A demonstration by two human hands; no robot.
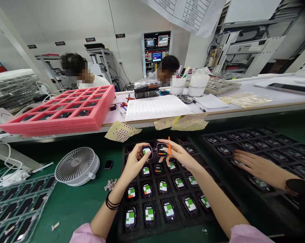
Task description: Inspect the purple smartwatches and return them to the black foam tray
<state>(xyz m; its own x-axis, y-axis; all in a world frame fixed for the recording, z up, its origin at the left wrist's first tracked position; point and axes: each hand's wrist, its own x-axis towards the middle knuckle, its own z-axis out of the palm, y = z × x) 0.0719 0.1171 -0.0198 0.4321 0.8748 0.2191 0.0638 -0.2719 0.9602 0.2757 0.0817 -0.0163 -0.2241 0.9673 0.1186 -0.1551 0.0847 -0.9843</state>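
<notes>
Currently left hand point(134, 163) clamped on smartwatch point(146, 151); right hand point(179, 156) clamped on second smartwatch point(162, 149) plus orange stick point(169, 145), over black foam tray point(139, 216).

Smartwatch bodies point(146, 151), lower centre: smooth, glossy glass faces. Black foam tray point(139, 233) beneath them: matt, rough cellular surface. Orange stick point(169, 145): smooth plastic. Pink foam tray point(66, 125), upper left: matt, coarse-textured. Desk fan point(76, 165), lower left: white moulded plastic. Printed sheet point(156, 107), upper centre: thin matt paper.
</notes>
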